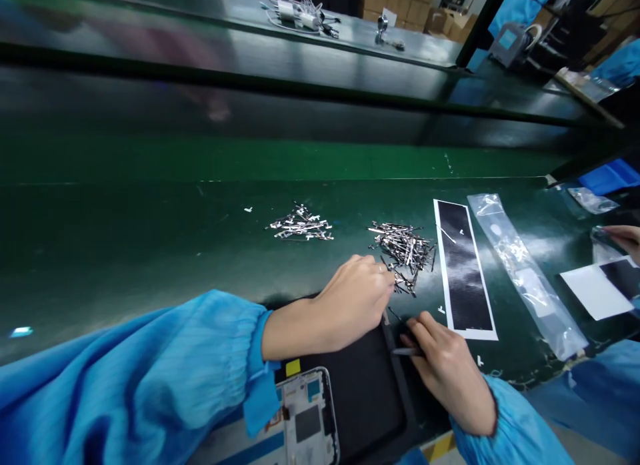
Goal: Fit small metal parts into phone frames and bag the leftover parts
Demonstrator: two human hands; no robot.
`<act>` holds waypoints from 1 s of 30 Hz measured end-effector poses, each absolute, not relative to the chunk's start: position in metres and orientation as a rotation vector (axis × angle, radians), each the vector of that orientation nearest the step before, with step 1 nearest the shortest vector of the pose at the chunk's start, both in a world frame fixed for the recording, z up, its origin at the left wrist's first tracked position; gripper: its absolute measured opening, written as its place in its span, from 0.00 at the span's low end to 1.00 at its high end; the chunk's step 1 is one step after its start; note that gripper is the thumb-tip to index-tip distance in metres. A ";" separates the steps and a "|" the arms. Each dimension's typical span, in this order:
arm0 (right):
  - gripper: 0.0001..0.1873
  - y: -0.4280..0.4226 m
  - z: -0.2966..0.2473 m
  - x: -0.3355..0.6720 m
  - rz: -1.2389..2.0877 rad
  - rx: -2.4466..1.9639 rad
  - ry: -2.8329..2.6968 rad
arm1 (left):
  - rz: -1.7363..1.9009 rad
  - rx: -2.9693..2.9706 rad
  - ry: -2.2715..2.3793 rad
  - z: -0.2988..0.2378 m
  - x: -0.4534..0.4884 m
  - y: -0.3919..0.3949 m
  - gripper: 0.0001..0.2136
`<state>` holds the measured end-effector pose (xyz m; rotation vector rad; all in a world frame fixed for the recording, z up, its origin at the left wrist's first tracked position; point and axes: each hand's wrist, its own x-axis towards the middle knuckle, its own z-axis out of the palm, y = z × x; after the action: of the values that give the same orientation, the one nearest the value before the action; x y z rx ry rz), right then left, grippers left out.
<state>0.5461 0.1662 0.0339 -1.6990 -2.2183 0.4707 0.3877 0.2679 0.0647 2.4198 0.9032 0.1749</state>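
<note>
My left hand [350, 298] reaches over a black tray [367, 391], its fingers closed in a pinch at the near edge of a pile of thin dark and silver strips [403, 245]. Whatever is between those fingertips is hidden. My right hand [445, 365], at the tray's right edge, is closed around a slim grey tool [407, 351] that points left; its exact kind cannot be made out. A small thin strip [394, 313] shows between the two hands. Below my left wrist, a silver device frame [310, 418] lies at the tray's left side.
Another pile of small strips [301, 223] lies farther left. To the right are a black sheet with white border [466, 271] and a clear plastic bag [530, 278]. Another person's hand [627, 240] is at far right. A shelf [250, 41] with white cables [300, 13] crosses the back.
</note>
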 end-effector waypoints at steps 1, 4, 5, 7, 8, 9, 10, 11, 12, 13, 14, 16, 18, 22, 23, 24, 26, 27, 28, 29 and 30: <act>0.13 0.167 0.032 0.544 0.401 -1.697 -2.268 | 0.165 2.407 0.907 0.063 0.386 0.269 0.12; 0.14 0.170 0.028 0.542 0.240 -1.698 -2.360 | 0.158 2.384 0.917 0.059 0.385 0.269 0.13; 0.14 0.171 0.027 0.543 0.211 -1.698 -2.371 | 0.164 2.382 0.920 0.058 0.386 0.268 0.13; 0.13 0.172 0.026 0.545 0.192 -1.704 -2.355 | 0.183 2.383 0.917 0.057 0.386 0.267 0.13; 0.12 0.173 0.025 0.547 0.203 -1.711 -2.325 | 0.195 2.385 0.916 0.056 0.387 0.266 0.13; 0.12 0.173 0.024 0.550 0.227 -1.725 -2.279 | 0.208 2.386 0.914 0.056 0.387 0.266 0.13; 0.11 0.173 0.023 0.552 0.265 -1.744 -2.218 | 0.221 2.386 0.914 0.055 0.387 0.265 0.13; 0.10 0.173 0.023 0.555 0.316 -1.767 -2.147 | 0.233 2.386 0.912 0.055 0.386 0.265 0.13; 0.09 0.173 0.023 0.558 0.380 -1.789 -2.068 | 0.243 2.385 0.910 0.055 0.386 0.264 0.13; 0.08 0.173 0.024 0.561 0.455 -1.807 -1.986 | 0.252 2.384 0.905 0.055 0.386 0.264 0.13; 0.07 0.173 0.026 0.563 0.541 -1.823 -1.902 | 0.262 2.383 0.898 0.056 0.386 0.263 0.13; 0.07 0.173 0.033 0.566 0.718 -1.835 -1.727 | 0.285 2.379 0.879 0.059 0.386 0.261 0.12; 0.08 0.172 0.042 0.566 0.871 -1.819 -1.544 | 0.313 2.380 0.855 0.063 0.388 0.257 0.12; 0.10 0.169 0.056 0.555 1.052 -1.714 -1.220 | 0.408 2.212 0.825 0.076 0.391 0.246 0.08; 0.10 0.168 0.057 0.551 1.075 -1.683 -1.163 | 0.435 2.109 0.823 0.078 0.393 0.244 0.07; 0.10 0.168 0.058 0.546 1.093 -1.652 -1.118 | 0.463 1.996 0.822 0.081 0.394 0.242 0.06; 0.11 0.168 0.058 0.538 1.116 -1.597 -1.060 | 0.515 1.809 0.824 0.084 0.395 0.239 0.05; 0.12 0.169 0.058 0.535 1.121 -1.573 -1.042 | 0.537 1.742 0.827 0.085 0.395 0.238 0.05; 0.12 0.169 0.058 0.532 1.124 -1.552 -1.029 | 0.553 1.684 0.830 0.086 0.396 0.238 0.05; 0.12 0.169 0.059 0.529 1.124 -1.534 -1.019 | 0.562 1.634 0.834 0.086 0.395 0.237 0.05; 0.12 0.169 0.059 0.528 1.121 -1.519 -1.009 | 0.560 1.593 0.837 0.087 0.395 0.237 0.06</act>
<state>0.5276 0.1693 0.0594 -1.5191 -1.0092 1.1210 0.3946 0.2368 0.0866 1.5926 0.8366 0.5595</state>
